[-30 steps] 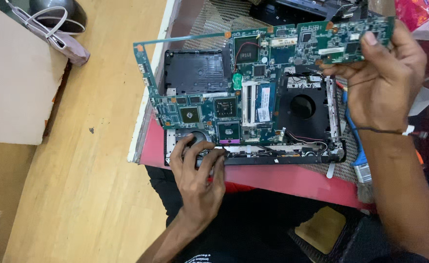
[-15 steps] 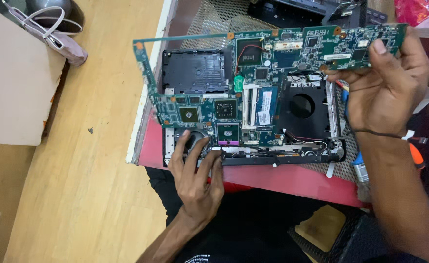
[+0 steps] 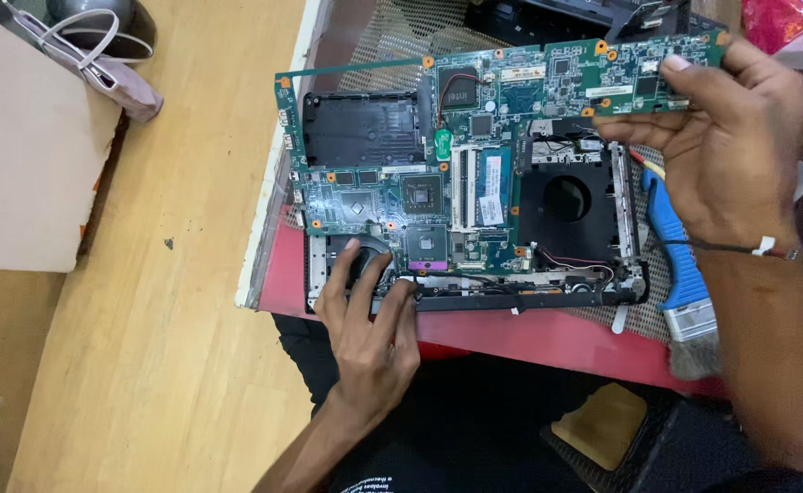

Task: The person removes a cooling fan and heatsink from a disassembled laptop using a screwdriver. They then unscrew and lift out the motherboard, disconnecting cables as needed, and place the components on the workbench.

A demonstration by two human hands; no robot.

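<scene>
A green laptop motherboard (image 3: 438, 173) with chips and a memory stick is tilted up above a black laptop base (image 3: 566, 219). My right hand (image 3: 721, 146) pinches the board's far right edge between thumb and fingers and holds it raised. My left hand (image 3: 370, 319) presses with spread fingers on the near left corner of the black base, just under the board's lower edge. The base shows a round fan opening and thin red and black wires along its front.
The base lies on a metal mesh (image 3: 392, 36) over a red surface (image 3: 529, 333). A blue-handled brush (image 3: 680, 265) lies right of the base. A wooden floor (image 3: 182, 301), a cardboard box (image 3: 27, 146) and a grey pouch with cord (image 3: 100, 55) are to the left.
My right hand has lifted the motherboard's right end a little higher and further right. My left hand stays pressed on the base's near corner.
</scene>
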